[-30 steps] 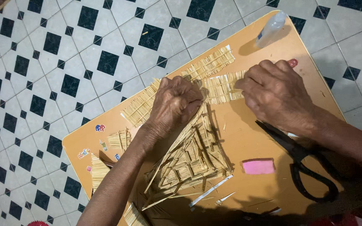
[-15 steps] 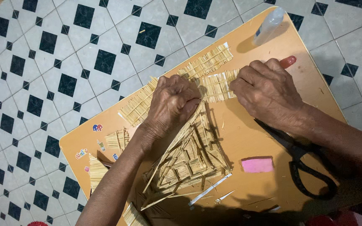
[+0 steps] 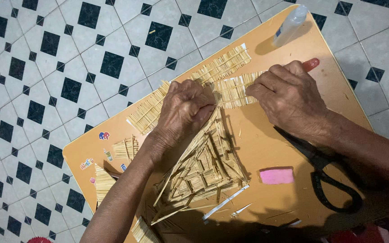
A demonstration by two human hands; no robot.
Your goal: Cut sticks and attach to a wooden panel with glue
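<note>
A stick frame [image 3: 201, 171] lies on the orange table [image 3: 289, 211], scissors [image 3: 325, 175] and a pink block [image 3: 276, 176] to its right; past it both fists press a straw mat [image 3: 232, 90]: left hand [image 3: 186, 110] curled, right hand [image 3: 287, 96] curled; a bottle [image 3: 290, 24] lies farthest

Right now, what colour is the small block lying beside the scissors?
Pink. The small block lies on the orange table beside the black scissors, clearest in the head view.
</note>
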